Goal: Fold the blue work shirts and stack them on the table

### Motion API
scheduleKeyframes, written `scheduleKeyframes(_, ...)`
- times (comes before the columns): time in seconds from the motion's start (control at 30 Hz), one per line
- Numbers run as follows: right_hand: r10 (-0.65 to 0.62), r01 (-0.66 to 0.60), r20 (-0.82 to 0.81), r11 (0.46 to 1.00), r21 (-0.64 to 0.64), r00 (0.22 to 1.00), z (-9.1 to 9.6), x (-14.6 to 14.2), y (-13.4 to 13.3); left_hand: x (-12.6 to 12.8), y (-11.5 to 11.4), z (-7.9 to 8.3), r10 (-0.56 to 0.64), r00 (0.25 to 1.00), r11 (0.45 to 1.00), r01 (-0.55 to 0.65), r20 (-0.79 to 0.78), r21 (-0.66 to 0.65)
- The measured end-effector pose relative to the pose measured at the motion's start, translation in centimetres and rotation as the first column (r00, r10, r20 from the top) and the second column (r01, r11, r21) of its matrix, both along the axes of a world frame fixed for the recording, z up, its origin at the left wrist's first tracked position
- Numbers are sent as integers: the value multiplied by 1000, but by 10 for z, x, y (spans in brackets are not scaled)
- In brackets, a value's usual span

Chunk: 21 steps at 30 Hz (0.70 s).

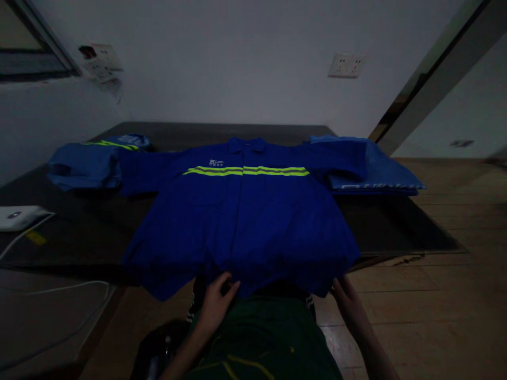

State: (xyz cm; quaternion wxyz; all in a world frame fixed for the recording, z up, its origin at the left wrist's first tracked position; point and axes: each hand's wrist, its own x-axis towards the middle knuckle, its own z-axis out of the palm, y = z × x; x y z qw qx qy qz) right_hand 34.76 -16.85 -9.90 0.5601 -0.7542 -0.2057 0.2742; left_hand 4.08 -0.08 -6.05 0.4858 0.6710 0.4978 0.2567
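Observation:
A dark blue work shirt [253, 211] lies spread front up, collar toward the wall, its lower edge hanging over the table's near side. Across its chest run yellow-green and grey reflective stripes, with a small white print above them at the left. My left hand [219, 295] is at the hem near the front placket, thumb and fingers closed on the cloth. At the hem's right corner, my right hand [345, 295] grips the edge, its fingertips partly hidden by the fabric. Both sleeves stretch out sideways, the right one over a pile of lighter blue folded clothes [390, 166].
Another bundled blue garment [85, 163] sits on the dark table [79, 227] at the left. A white device [21, 217] with a cable lies near the left edge. Wall sockets [346, 65] are behind; a dark bag-like object [158, 343] is below at left.

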Motion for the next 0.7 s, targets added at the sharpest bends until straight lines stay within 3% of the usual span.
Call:
scheduleKeyframes(0.13, 129, -132, -124, 991, -22, 984, 6, 6, 6, 1, 0, 4, 5, 1000, 1000, -5, 3, 5)
scheduleKeyframes(0.33, 138, -140, -181, 990, 2, 974, 25, 14, 0, -3, -2, -5, 63, 998, 998, -63, 21, 20)
scheduleKeyframes(0.53, 206, -207, -191, 978, 17, 960, 40, 17, -14, -2, 0, -4, 39, 999, 999, -40, 29, 19)
scheduleKeyframes(0.7, 217, -227, -134, 972, -59, 967, 48, 23, -15, -1, 0, -1, 76, 996, 996, -78, 35, 52)
